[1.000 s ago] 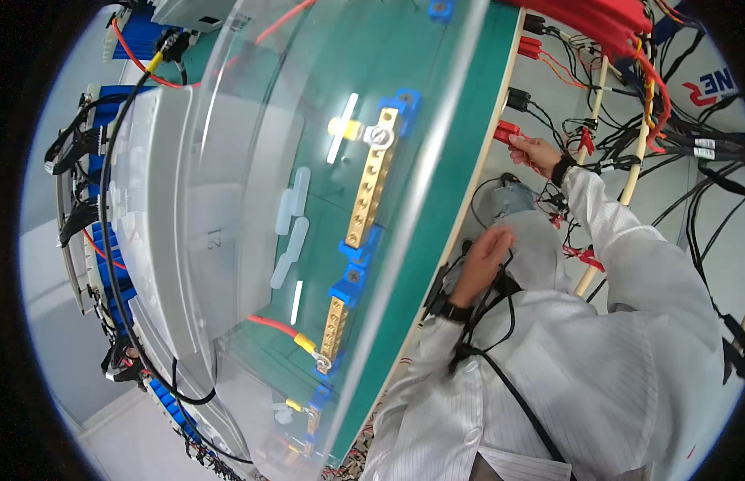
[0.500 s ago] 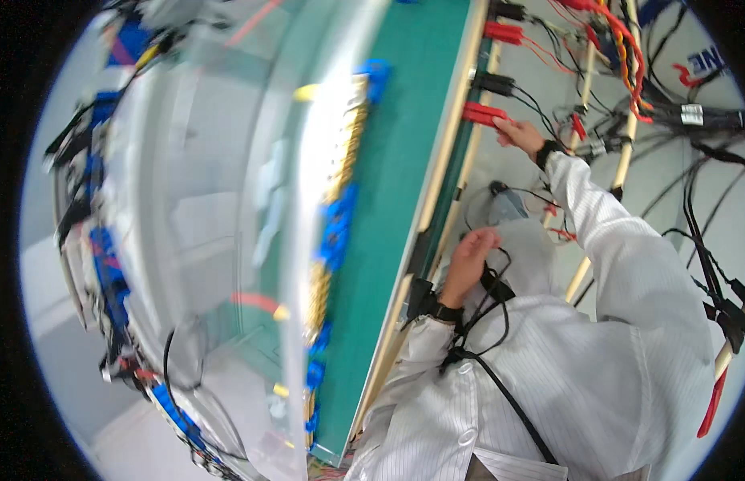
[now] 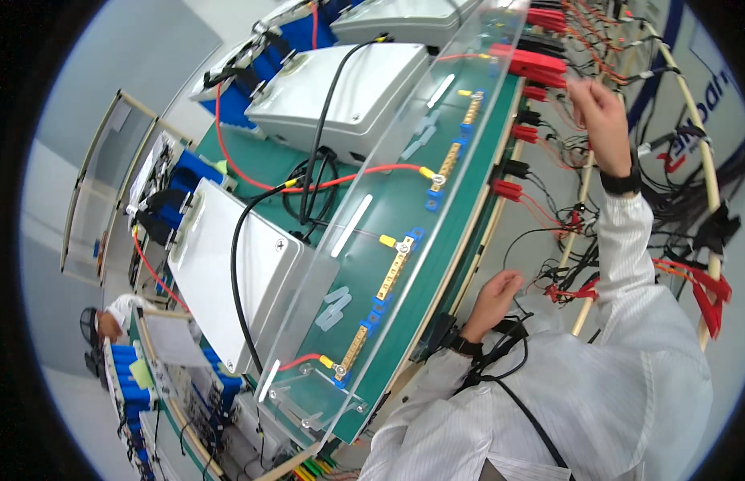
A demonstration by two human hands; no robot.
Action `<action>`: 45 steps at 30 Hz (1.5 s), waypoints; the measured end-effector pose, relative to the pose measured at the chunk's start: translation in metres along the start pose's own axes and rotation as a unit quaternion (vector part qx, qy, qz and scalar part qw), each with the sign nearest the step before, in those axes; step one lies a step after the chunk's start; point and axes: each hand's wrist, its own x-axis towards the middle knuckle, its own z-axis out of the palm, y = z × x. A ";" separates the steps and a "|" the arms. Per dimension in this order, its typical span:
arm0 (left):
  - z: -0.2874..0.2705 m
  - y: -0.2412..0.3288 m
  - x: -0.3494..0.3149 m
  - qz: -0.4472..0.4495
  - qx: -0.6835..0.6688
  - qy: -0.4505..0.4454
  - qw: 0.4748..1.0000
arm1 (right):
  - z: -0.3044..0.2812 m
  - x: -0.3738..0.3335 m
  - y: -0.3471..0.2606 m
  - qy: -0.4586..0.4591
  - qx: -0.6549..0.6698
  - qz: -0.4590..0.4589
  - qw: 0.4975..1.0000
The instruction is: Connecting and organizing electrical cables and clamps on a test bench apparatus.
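Observation:
My left hand point(image 3: 494, 303) rests with loosely curled fingers at the front edge of a green bench panel point(image 3: 436, 240), next to a black connector point(image 3: 441, 330); nothing shows in it. A black wrist strap with a cable runs from that wrist across my white coat. My right hand point(image 3: 601, 112) is raised among thin red and black wires point(image 3: 577, 152) by a row of red plugs point(image 3: 533, 62). Its fingertips touch the wires, and its grip is hidden. A clear plastic cover point(image 3: 364, 232) lies over brass terminal bars point(image 3: 392, 276) with blue holders.
Two grey metal boxes point(image 3: 228, 276) point(image 3: 340, 80) with black and red cables stand behind the cover. Red clips point(image 3: 709, 293) and cable bundles hang on a pale rail point(image 3: 693, 144) at the right. Another person point(image 3: 108, 321) works at the far left by blue parts.
The view has swung and the bench lies flatter in the picture. My right hand has moved further from my body along the hanging wires. My left hand stays at the bench edge.

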 end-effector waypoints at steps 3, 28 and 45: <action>0.002 0.006 -0.010 -0.011 -0.005 -0.007 1.000 | -0.012 0.040 -0.065 -0.013 0.063 -0.126 0.990; 0.037 0.056 0.031 0.039 -0.059 -0.079 0.994 | -0.235 -0.047 -0.153 -0.372 -0.538 0.244 0.716; 0.080 0.150 0.092 0.278 0.132 -0.224 0.925 | -0.050 -0.003 -0.199 -0.565 -0.342 -0.125 0.741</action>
